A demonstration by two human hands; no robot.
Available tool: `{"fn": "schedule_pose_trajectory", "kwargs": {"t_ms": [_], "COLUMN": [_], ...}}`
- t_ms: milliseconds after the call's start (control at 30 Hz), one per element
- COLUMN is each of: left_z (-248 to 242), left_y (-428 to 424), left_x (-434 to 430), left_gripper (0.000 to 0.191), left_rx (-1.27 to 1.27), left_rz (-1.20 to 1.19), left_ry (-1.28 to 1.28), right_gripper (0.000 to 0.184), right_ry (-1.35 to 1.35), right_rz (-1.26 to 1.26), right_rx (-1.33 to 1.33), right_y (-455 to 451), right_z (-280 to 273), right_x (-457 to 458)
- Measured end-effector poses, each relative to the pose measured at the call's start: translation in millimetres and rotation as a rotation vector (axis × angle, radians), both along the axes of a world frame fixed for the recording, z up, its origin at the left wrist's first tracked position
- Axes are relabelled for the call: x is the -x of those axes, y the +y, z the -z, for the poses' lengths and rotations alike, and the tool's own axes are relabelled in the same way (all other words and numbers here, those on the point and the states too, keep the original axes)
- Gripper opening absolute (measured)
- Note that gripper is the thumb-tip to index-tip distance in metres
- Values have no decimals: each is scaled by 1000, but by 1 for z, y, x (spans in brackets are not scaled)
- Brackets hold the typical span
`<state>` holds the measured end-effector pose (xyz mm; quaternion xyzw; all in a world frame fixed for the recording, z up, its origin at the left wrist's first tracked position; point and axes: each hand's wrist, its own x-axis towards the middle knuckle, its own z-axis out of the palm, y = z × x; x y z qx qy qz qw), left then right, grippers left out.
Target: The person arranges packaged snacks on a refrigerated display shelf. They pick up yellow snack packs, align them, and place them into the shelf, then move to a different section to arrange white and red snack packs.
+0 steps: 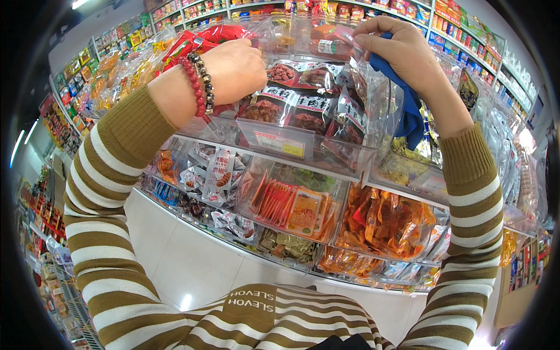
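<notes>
My left hand [234, 72], with two bead bracelets at the wrist, is bent over the left edge of a clear plastic bin; its fingertips are hidden, so its grip cannot be told. Beside it lie dark packets of meat snacks [310, 109]. Red glossy packets [218, 35] are just behind it. My right hand [391, 50] is raised at the bin's right side, with a blue cloth [400, 92] held in it and hanging down. Its thumb and forefinger meet at a thin clear plastic piece near a packaged sausage-like item [328, 46].
A price tag holder [280, 140] is fixed to the bin's front. Lower tiers hold orange packets [387, 223], flat red-edged packs [284, 205] and white packets [218, 170]. Bagged snacks [113, 78] stand at the left. Pale floor tiles [188, 249] show below the display; stocked shelves line the back.
</notes>
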<state>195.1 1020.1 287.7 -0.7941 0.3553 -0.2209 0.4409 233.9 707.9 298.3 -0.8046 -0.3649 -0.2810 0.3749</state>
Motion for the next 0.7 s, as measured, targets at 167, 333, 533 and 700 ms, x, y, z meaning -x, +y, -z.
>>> {"fn": "schedule_pose_trajectory", "kwargs": {"t_ms": [167, 333, 533, 700], "left_z": [-34, -82, -115, -94], "left_y": [12, 16, 2, -43], "left_x": [11, 31, 27, 17], "left_gripper": [3, 3, 12, 13], "left_rx": [102, 162, 612, 1027], "left_rz": [215, 199, 456, 614], "left_ry": [-41, -198, 161, 646], "right_gripper": [27, 23, 54, 66], "right_ry": [-8, 74, 72, -488], "right_rz": [-6, -58, 260, -282], "right_rx": [13, 14, 69, -55], "right_y": [4, -4, 25, 11], "right_z": [0, 0, -8, 4], "right_x": [2, 5, 51, 10]}}
